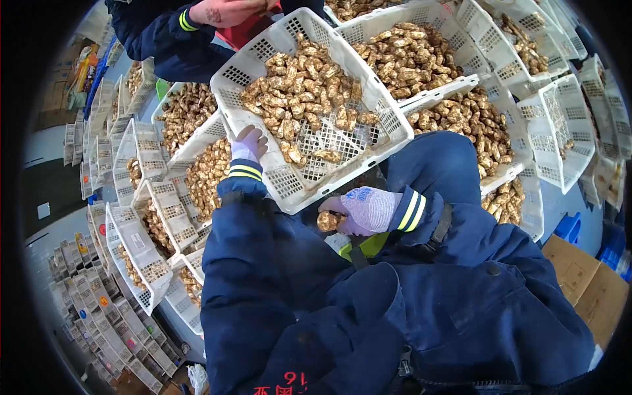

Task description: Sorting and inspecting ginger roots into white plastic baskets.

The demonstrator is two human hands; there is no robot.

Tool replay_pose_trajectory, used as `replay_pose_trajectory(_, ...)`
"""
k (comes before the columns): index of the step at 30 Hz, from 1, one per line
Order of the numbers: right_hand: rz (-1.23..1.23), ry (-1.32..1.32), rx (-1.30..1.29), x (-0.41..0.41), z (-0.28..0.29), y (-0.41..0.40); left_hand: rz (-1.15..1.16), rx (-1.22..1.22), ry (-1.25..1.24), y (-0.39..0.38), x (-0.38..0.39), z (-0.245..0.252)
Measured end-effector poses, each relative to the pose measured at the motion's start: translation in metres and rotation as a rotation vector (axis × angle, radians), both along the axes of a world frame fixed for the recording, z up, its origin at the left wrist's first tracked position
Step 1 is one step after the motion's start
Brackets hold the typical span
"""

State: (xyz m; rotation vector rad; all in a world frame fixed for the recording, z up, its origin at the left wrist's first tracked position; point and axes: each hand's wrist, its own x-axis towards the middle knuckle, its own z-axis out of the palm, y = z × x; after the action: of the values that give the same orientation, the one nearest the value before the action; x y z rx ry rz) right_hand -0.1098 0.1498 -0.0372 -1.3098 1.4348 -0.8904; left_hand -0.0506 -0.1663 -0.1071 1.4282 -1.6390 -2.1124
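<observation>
A white plastic crate with lattice walls sits tilted before me, just beyond my knees. Inside it are brown-and-cream mushrooms that look like matsutake, heaped toward the far side; its near floor grid shows. Wearing a pale purple knit glove, my left hand grips the left rim of this crate, fingers bent over the edge. My right hand, gloved alike, is below the near rim above my lap. It holds one rounded brown mushroom between thumb and fingers, partly covered by the glove.
Across the crate, a co-worker's hand and dark sleeve show. More mushroom-filled crates surround me at right, and others at left. Stacked crates stand at lower left. A cardboard box and a blue stool-like object are at right.
</observation>
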Motion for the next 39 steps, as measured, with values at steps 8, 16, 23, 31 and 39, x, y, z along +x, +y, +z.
replay_pose_trajectory(8,-0.088,0.092,-0.038,0.007,0.007,0.003,-0.541,-0.673,-0.675,0.028,-0.049,-0.064)
replay_pose_trajectory(16,-0.016,-0.102,0.096,-0.013,0.021,0.001,-0.671,-0.835,-0.921,0.046,-0.072,-0.068)
replay_pose_trajectory(23,-0.012,-0.058,0.045,-0.016,0.03,-0.003,-0.831,-0.805,-0.741,0.047,-0.062,-0.092)
replay_pose_trajectory(31,-0.054,-0.013,-0.028,-0.008,0.024,-0.002,-0.877,-0.366,-0.077,0.117,-0.068,-0.033)
replay_pose_trajectory(39,-0.07,0.042,-0.074,-0.006,0.026,0.002,-0.418,-0.521,-0.148,0.055,-0.052,-0.044)
